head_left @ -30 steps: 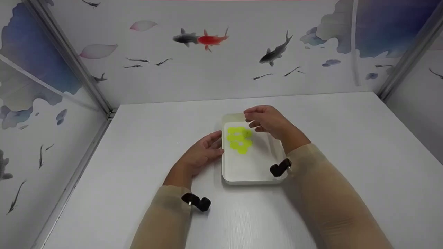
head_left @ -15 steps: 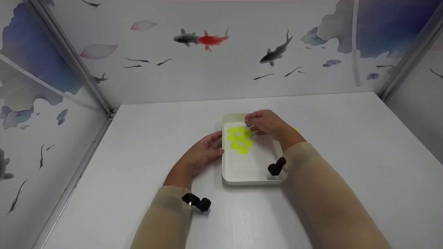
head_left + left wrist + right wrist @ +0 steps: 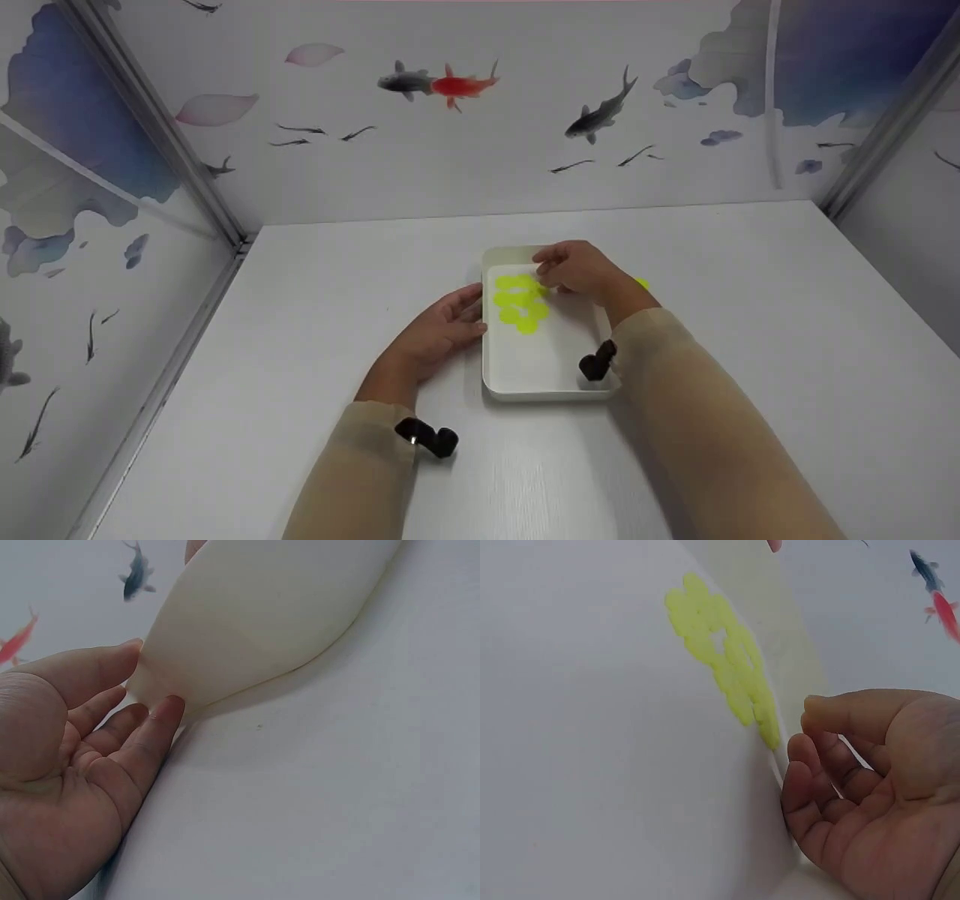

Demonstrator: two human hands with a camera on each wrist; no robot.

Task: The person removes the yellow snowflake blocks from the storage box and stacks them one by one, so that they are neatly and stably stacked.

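A shallow white tray (image 3: 551, 367) lies on the table. Near its far left corner is a cluster of flat, round bright-yellow pieces (image 3: 523, 300), touching or overlapping. My left hand (image 3: 435, 330) rests against the tray's left wall. Its thumb and fingertips touch the outside of that wall. Over the far part of the tray hovers my right hand (image 3: 581, 270), beside the right edge of the yellow cluster. The right wrist view shows its fingers (image 3: 799, 784) loosely curled, with nothing visible between them and the thumb. Whether a fingertip touches a yellow piece I cannot tell.
A small yellow patch (image 3: 643, 283) shows just past my right wrist, mostly hidden by it. Behind the white table (image 3: 337, 262) stands a wall panel (image 3: 480, 165) printed with fish. Side panels with metal posts (image 3: 157, 127) close in the left and right.
My right hand has come slightly lower and nearer over the tray, its fingers bending toward the yellow cluster. The yellow patch past the right wrist has come into sight. My left hand has stayed put.
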